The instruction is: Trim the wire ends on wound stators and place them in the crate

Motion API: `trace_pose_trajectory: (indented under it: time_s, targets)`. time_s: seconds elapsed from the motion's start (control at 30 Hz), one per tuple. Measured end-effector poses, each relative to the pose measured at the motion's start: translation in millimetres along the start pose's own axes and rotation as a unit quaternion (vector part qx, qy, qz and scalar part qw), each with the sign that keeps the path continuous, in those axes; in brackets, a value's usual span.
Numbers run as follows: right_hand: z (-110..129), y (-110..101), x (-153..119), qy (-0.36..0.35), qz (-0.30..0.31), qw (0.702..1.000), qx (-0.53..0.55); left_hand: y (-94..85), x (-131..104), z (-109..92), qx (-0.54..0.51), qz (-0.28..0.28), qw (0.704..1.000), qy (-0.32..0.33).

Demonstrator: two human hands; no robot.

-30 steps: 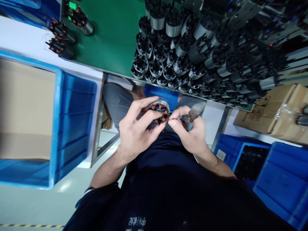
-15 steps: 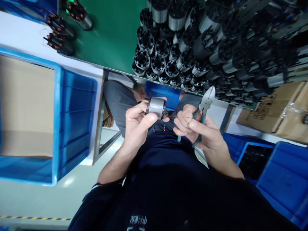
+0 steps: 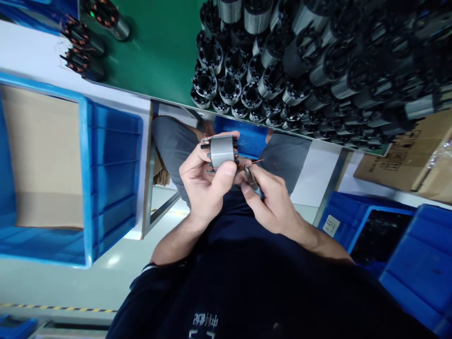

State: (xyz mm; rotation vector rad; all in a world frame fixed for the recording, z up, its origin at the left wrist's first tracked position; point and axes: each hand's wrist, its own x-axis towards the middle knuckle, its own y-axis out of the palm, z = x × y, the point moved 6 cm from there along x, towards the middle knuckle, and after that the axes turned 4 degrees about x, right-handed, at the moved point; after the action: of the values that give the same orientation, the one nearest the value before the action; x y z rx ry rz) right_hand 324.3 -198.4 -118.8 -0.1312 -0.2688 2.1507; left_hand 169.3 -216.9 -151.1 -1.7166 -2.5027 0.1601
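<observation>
My left hand (image 3: 205, 181) grips a grey motor stator (image 3: 221, 150) with black end caps and copper windings, held sideways over my lap. My right hand (image 3: 270, 200) is closed around a pair of side cutters (image 3: 251, 181), whose jaws point at the stator's right end. A thin copper wire (image 3: 257, 162) sticks out to the right from the stator. Most of the cutters' handles are hidden inside my palm.
Many bare black stators (image 3: 282, 80) are stacked on the green table (image 3: 158, 52). Three wound stators (image 3: 83, 44) lie at its left end. A blue bin (image 3: 109, 183) lined with cardboard stands at left. More blue bins (image 3: 416, 263) and cardboard boxes (image 3: 406, 160) are at right.
The cutters were raised with the jaws pointing up; now my right hand has brought them down against the stator's end. The stator stayed turned sideways in my left hand.
</observation>
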Motion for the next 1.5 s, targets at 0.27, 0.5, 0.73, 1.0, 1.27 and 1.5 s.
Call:
trace_pose_trajectory:
  time_s: [0.27,0.5,0.73,1.0,1.27,1.5]
  targets:
    - [0.9,0.4,5.1,-0.029,-0.005,0.999,0.034,-1.6,4.1,-17.7,0.079,-0.033,0.995,0.056]
    - [-4.9,4.2,8.3,-0.007,0.006,0.999,0.039,0.8,8.1,-5.6,-0.064,-0.046,0.995,0.059]
    - [-7.1,9.4,13.1,0.003,0.008,1.000,0.022,1.6,11.0,8.4,-0.115,-0.039,0.992,0.043]
    - [-10.8,11.9,18.2,0.008,0.007,0.998,0.055,-1.2,14.1,5.7,-0.049,-0.030,0.997,0.050]
    - [-26.4,9.4,19.7,0.057,0.031,0.993,0.097,-3.6,16.3,23.9,-0.097,-0.058,0.994,-0.008]
    - [-82.8,-27.1,-8.0,0.193,0.038,0.980,0.002,-138.3,37.3,30.9,-0.060,-0.155,0.986,-0.026]
